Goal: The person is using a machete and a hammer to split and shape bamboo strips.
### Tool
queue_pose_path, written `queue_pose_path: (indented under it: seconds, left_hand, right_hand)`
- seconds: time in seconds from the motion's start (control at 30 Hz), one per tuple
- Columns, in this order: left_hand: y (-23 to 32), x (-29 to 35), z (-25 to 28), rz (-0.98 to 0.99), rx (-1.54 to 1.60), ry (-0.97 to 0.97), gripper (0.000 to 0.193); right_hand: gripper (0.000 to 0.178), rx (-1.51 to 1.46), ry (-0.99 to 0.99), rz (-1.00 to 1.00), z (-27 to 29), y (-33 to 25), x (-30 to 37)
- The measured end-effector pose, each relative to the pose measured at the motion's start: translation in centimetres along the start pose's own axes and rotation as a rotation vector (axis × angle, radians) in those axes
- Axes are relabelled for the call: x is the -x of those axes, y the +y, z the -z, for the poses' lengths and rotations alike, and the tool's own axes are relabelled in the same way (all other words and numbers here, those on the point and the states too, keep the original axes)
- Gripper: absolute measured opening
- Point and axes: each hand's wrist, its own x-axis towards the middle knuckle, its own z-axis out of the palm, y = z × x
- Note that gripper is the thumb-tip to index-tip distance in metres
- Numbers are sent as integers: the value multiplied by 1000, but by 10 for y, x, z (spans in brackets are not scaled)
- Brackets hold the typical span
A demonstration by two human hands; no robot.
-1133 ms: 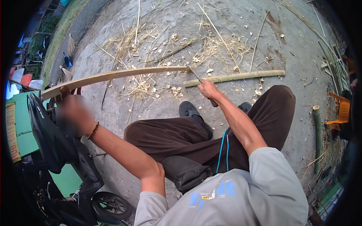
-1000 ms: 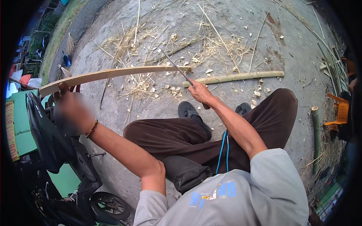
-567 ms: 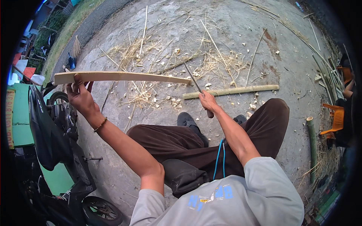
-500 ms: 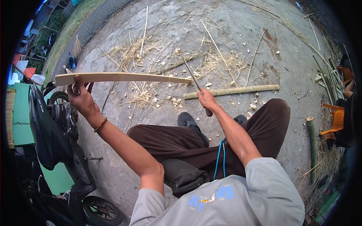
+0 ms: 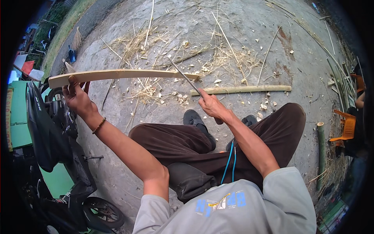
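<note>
My left hand (image 5: 78, 99) grips one end of a long pale bamboo slat (image 5: 124, 75), held level above the concrete ground. My right hand (image 5: 212, 108) is closed on the handle of a long knife (image 5: 186, 79). Its thin blade points up and to the left, and its upper part lies against the slat's far end. I sit with brown-trousered legs and black shoes (image 5: 196, 119) stretched out under the slat.
A green bamboo pole (image 5: 241, 90) lies on the ground beyond my feet, amid shavings and thin strips. A black motorbike (image 5: 54, 148) stands close on my left. Bamboo stalks (image 5: 339, 78), an orange chair (image 5: 346, 126) and another person's arm (image 5: 360, 100) are at right.
The slat has tilted from slanting down-left to nearly level. My left hand has risen with it. The knife blade still rests at the slat's right end, my right hand barely shifted.
</note>
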Motion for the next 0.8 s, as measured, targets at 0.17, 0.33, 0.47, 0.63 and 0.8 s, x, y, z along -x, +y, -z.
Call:
queue_pose_path:
  seconds: [0.17,0.33,0.47,0.63,0.8]
  left_hand:
    - [8,-1,1,-17,-38,27,33]
    - [-2,6,-16,-31,16,19,33]
    - [6,1,-12,-43,16,-31,34]
    - [9,1,-4,-66,-5,-10,32]
    - [-10,4,-5,-26,37,29,36]
  right_hand:
    - [40,10,-16,-80,-2,21,-7]
    - [37,133,89,-257,2,106,-16]
    - [37,61,-26,-330,16,69,-15]
    - [37,-65,11,-95,-15,1,-15]
    - [38,79,105,-199,-42,125,-20]
